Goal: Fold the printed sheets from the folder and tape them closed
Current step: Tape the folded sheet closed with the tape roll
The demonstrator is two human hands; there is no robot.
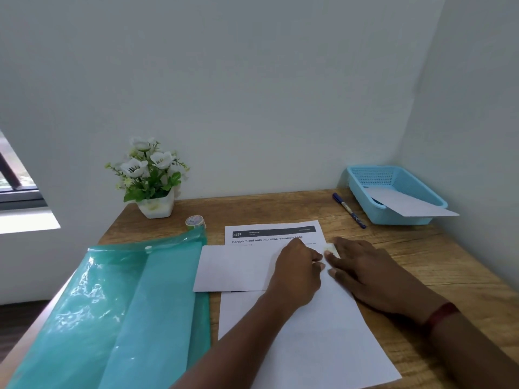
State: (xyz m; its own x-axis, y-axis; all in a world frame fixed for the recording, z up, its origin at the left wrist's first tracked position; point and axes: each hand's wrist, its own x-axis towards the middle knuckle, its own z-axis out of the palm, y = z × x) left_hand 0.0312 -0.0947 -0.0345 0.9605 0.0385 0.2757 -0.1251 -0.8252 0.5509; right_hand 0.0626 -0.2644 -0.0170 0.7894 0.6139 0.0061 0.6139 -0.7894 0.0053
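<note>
The folded sheet (233, 268) lies mid-table beside the folder (134, 304), with the straight fingers of my right hand (365, 272) pressing a tape strip (331, 250) at its edge and those of my left hand (297, 272) bent onto it, pinching or not I cannot tell, so any slip could spring the fold and set the tape crooked.

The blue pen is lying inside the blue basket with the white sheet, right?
No. The head view shows the blue pen lying on the desk beside the blue basket, outside it. The white sheet does lie in the basket.
</note>
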